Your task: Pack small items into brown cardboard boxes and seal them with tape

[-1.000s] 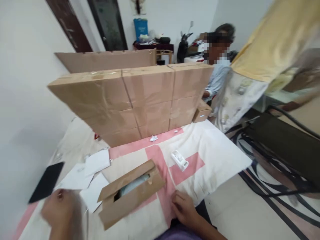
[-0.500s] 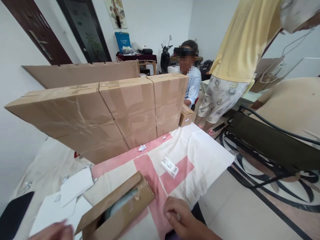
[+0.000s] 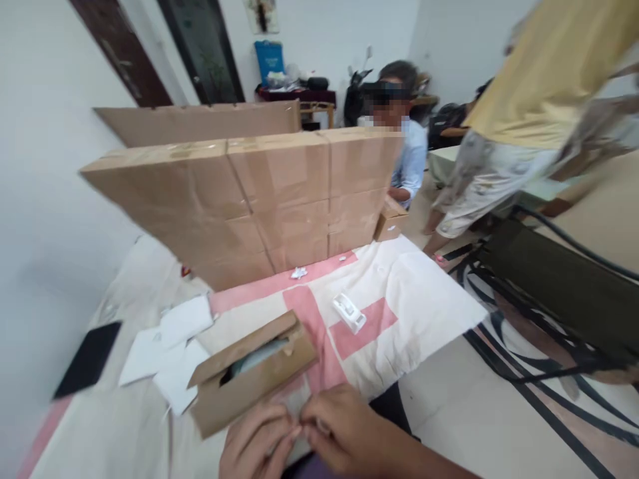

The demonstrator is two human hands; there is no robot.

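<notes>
My left hand and my right hand meet at the table's near edge, fingertips pinched together. Whatever lies between them is too small or too hidden to make out. Just beyond my left hand lies a long brown cardboard box with its lid partly raised. Through the gap in it a greyish-green thing and something dark show. Farther off, a white tape dispenser-like plastic object rests on the cloth, apart from both hands.
A wall of stacked taped cartons stands along the far side. White sheets and a dark flat panel lie at left. Paper scraps dot the pink-and-white cloth. A seated person, a standing person and a dark folding chair are beyond.
My left hand has come from the lower left to meet my right hand, fingertips together. The camera view has turned a little left, shifting the scene rightward.
</notes>
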